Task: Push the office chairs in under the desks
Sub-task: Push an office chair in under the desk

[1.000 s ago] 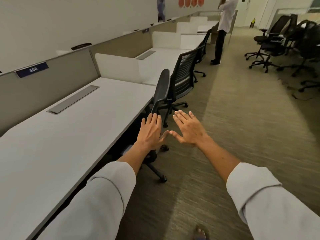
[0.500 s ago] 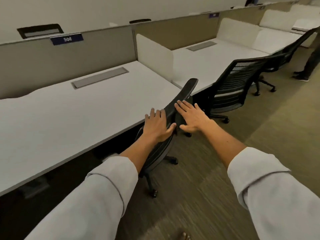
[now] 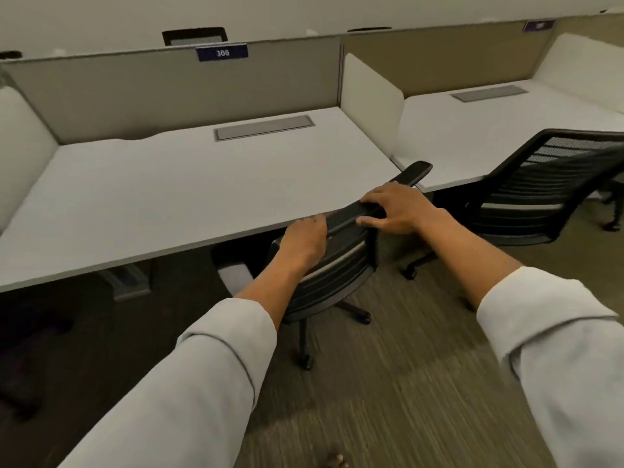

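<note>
Dim, even indoor light; motion-blurred carpet [image 3: 388, 400], wide-angle edge bending.

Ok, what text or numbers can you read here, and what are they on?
"306" or "300", last digit blurred: blue plate on top of the desk partition.
Second blue plate, on the partition to the right: too blurred to read.
No other text shows.

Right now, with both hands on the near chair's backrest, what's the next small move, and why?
Probably push forward and a little left: both hands, left hand and right hand, sit on the chair backrest's top edge, which stands skewed near the right corner of the desk, its wheeled base out on the carpet.
</note>
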